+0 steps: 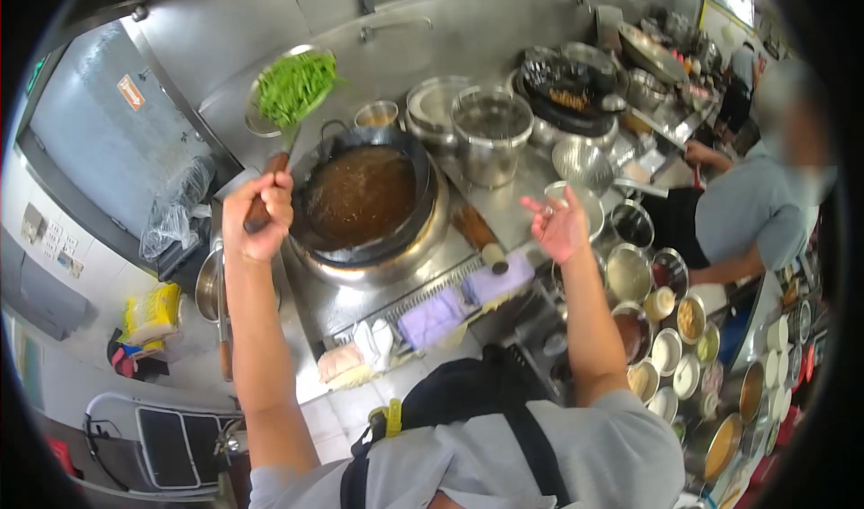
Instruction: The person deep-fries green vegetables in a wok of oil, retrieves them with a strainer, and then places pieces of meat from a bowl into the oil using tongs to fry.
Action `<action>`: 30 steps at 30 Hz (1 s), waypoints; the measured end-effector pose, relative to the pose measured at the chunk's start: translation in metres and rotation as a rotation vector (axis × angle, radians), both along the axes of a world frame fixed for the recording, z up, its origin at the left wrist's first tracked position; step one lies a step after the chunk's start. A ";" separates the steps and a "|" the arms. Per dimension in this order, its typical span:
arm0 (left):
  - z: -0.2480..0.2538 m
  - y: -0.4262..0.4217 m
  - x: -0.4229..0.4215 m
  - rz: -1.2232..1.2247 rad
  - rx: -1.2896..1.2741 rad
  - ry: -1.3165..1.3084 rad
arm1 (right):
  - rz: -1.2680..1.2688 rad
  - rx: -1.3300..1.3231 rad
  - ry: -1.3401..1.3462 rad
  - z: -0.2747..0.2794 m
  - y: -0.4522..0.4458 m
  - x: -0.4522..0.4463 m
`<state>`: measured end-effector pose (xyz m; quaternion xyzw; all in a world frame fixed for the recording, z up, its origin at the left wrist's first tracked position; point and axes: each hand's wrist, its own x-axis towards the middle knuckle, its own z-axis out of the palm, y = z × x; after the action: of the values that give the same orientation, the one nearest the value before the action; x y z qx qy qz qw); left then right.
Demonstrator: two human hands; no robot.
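Left hand [263,205], grip tight around wooden handle [279,162], leafy greens [293,86] beyond, wok [417,162] beside; right hand [560,225], grip apart.

The round metal utensil [256,122] has a wooden handle, held in the left hand [259,212], and its head lies far left of the wok. Bright green, leafy vegetables [295,88] are heaped on it, some at its rim. The dark, round wok [421,162] sits upright on a round burner ring [382,275], with a loop handle at its far side; brown, glossy liquid [360,194] lies inside.
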<state>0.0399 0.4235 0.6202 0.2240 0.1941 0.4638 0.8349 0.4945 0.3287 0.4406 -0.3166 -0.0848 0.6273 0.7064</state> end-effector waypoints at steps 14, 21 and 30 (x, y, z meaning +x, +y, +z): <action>-0.088 -0.029 -0.042 0.025 -0.299 0.035 | -0.162 0.022 -0.060 -0.005 -0.117 -0.017; 0.032 -0.034 -0.012 0.064 0.059 0.098 | -0.043 0.101 -0.050 0.016 -0.145 -0.028; -0.037 -0.029 -0.001 0.168 -0.219 0.068 | -0.038 0.012 -0.046 -0.012 -0.253 0.025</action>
<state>0.0389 0.3949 0.5837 0.1299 0.2899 0.5003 0.8055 0.5200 0.0762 0.4281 -0.3283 -0.0989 0.6058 0.7180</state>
